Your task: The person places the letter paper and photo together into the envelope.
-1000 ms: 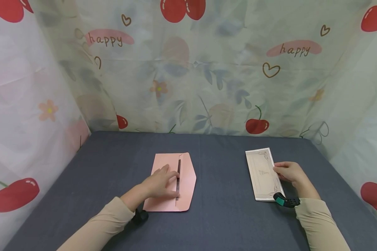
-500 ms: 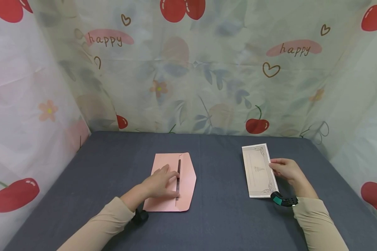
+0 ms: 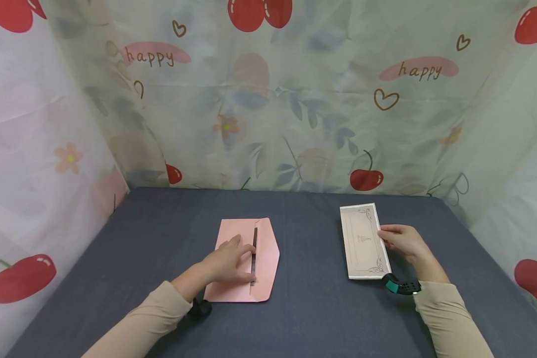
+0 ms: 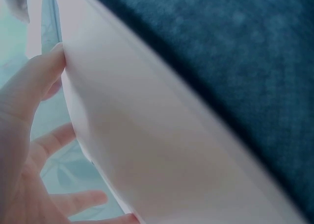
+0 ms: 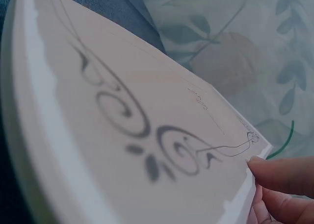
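Note:
A pink envelope (image 3: pixel 267 268) lies with its pointed flap spread to the right and a dark slit along its opening. My left hand (image 3: pixel 225 259) rests on it, thumb and fingers spread at the slit; the left wrist view shows the hand (image 4: pixel 29 150) at the edge of the pale paper (image 4: pixel 147 136). On the right, a cream card (image 3: pixel 362 248) with scrollwork corners is pinched at its right edge by my right hand (image 3: pixel 407 246). In the right wrist view the thumb (image 5: pixel 284 175) lies over the edge of the card (image 5: pixel 147 101), with fingers beneath.
A dark grey cloth (image 3: pixel 313 318) covers the table, and its surface separates the envelope from the card. Patterned curtains (image 3: pixel 277 124) with cherries and the word "happy" stand behind and at both sides.
My right hand has moved slightly left and away from me with the card, which has turned a little more upright in the head view. My left hand and the envelope have stayed still.

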A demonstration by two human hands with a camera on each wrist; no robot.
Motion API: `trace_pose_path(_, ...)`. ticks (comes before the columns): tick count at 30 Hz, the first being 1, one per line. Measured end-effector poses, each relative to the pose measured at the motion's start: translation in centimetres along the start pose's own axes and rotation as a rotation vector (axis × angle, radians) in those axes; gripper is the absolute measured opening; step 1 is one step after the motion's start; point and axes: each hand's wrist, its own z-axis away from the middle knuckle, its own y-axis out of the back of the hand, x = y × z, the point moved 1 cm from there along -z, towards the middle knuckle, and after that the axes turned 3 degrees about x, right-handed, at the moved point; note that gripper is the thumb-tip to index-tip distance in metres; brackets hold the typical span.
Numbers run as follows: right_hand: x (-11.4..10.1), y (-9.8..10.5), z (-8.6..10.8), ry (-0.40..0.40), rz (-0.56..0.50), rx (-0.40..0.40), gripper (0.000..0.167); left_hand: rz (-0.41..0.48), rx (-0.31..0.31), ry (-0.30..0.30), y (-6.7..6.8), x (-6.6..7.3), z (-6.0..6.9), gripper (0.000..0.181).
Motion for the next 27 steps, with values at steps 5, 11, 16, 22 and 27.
trace_pose_path(5,-0.2,-0.3,0.0,0.01,0.004,0.004,0.05,-0.001,0.003,0.001,0.0,0.0,0.0,0.057)
trace_pose_path(11,-0.3,-0.7,0.0,0.027,-0.009,-0.01,0.05,-0.006,0.002,-0.005,0.0,-0.1,0.0,0.057)
trace_pose_path(16,-0.5,-1.0,-0.1,0.049,-0.044,-0.036,0.05,-0.009,0.001,-0.004,0.0,-0.1,0.0,0.057)
trace_pose_path(22,-0.9,-1.4,0.0,0.072,-0.035,-0.047,0.047,-0.011,-0.001,0.001,0.0,0.0,0.0,0.056)
trace_pose_path(27,-1.3,-1.8,0.0,0.074,-0.029,-0.045,0.046,-0.009,-0.002,0.003,0.0,0.0,0.0,0.057)
